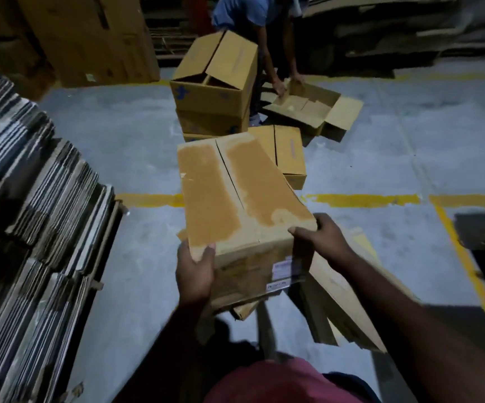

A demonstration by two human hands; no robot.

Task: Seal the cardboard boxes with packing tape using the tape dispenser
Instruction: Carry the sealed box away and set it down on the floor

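Grey concrete floor (113, 141), warehouse, dim light, yellow line (363, 199) painted across it. Held box (235, 193) is mid-frame, up off the floor, between both hands. Long axis runs away from the person, leaning slightly left at the far end. Top face is up and tilted toward the camera. Flaps are closed and the centre seam runs along the long axis. Short end face with white label (282, 267) points back at the person.

Left hand (195, 276) grips the near-left corner, thumb on the top face. Right hand (321, 237) grips the near-right corner, fingers (302, 231) curled over the top edge.

Flattened cardboard stack (32, 199) at left. Loose flat cardboard (349, 303) lies under the box, to the right. Beyond it, a small closed box (290, 154), stacked boxes (212, 94) with the top flaps up, and another person (244, 13) bending with both hands on an open box (311, 107).
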